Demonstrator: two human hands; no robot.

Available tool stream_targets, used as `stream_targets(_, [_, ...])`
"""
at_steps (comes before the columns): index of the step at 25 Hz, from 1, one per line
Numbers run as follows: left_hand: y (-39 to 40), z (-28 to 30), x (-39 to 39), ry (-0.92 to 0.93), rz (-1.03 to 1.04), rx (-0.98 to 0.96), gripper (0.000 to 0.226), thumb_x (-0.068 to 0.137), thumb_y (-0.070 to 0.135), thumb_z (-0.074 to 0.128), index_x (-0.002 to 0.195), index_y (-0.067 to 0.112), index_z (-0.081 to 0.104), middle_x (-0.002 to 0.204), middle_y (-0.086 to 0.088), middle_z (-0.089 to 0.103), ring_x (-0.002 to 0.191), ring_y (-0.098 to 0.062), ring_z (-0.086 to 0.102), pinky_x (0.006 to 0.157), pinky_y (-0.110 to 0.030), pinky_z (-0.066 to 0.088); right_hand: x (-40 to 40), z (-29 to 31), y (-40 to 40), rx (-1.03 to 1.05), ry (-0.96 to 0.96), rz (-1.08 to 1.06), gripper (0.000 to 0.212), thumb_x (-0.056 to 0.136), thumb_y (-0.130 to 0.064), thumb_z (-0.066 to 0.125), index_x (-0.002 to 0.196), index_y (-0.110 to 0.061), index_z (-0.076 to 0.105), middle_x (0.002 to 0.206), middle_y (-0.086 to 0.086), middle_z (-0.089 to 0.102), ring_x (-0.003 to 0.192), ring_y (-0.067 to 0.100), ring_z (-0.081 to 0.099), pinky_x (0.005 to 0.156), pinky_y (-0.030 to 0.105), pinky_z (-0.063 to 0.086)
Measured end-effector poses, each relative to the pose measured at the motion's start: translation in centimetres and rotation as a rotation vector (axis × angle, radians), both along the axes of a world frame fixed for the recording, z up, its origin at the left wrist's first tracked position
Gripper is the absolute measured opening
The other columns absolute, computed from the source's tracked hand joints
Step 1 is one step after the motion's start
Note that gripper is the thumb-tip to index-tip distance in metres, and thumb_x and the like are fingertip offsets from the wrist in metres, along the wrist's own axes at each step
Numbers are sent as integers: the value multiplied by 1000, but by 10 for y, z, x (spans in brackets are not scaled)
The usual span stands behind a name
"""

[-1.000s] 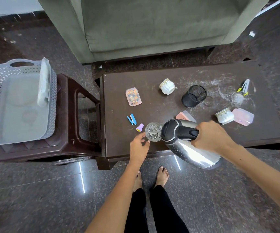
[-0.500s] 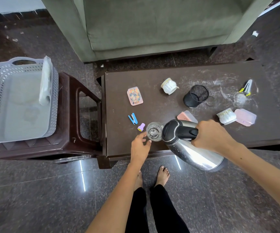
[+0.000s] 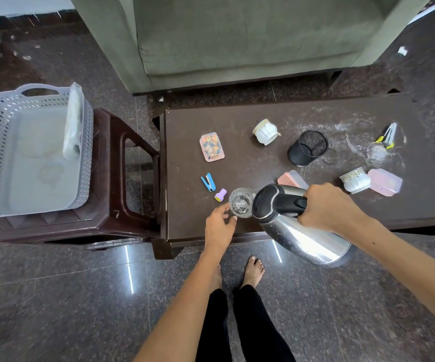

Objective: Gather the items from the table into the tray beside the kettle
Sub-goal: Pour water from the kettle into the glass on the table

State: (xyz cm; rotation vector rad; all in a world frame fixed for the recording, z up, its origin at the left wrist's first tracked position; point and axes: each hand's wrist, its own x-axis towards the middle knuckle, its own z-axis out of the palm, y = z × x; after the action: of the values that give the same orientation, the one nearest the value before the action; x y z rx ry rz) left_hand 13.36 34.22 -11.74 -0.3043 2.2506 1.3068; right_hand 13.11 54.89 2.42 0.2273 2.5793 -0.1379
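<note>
My right hand (image 3: 326, 209) grips the black handle of a steel kettle (image 3: 302, 239), tilted with its spout over a clear glass (image 3: 241, 202) near the table's front edge. My left hand (image 3: 219, 226) holds the glass at its near side with thumb and fingers. On the brown table (image 3: 263, 163) lie a blue clip (image 3: 208, 182), a purple cap (image 3: 220, 195), a pink box of coloured bits (image 3: 211, 147), two white cups (image 3: 264, 131) (image 3: 356, 180), a black mesh holder (image 3: 307, 148), two pink boxes (image 3: 292, 178) (image 3: 385, 182) and clippers (image 3: 387, 135). The grey tray (image 3: 32, 152) sits at left.
The tray rests on a dark plastic stool (image 3: 122, 178) left of the table, with a clear packet (image 3: 73, 121) leaning on its right wall. A green sofa (image 3: 237, 37) stands behind the table. My bare feet (image 3: 254, 270) are on the polished floor below the table's edge.
The kettle stays tilted over the glass and my left hand stays on the glass. The view has shifted slightly; the objects on the table have not moved.
</note>
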Motion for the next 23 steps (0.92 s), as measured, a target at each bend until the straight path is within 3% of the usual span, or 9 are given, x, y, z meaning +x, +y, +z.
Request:
stream_targets(12, [1,1,0,-20,-3,-8,44,87,7,61,130,12,54,127,-6,61,107,-20,60,90,-28,46,-3,-1,-1,-30,-6,-36,30,68,-21,62,59,-13,34,58,2,44,48,18,41,43,24,28])
stream_targets(23, [2,-1,1,-1,-4,-15,44,86,8,62,130,11,54,128,-7,60,108,-21,61,96,-37,49,-12,3,-8,-30,-50,-55,30,70,-22,62,61,-15,34,61,2,42,63,30,49,57,28,37])
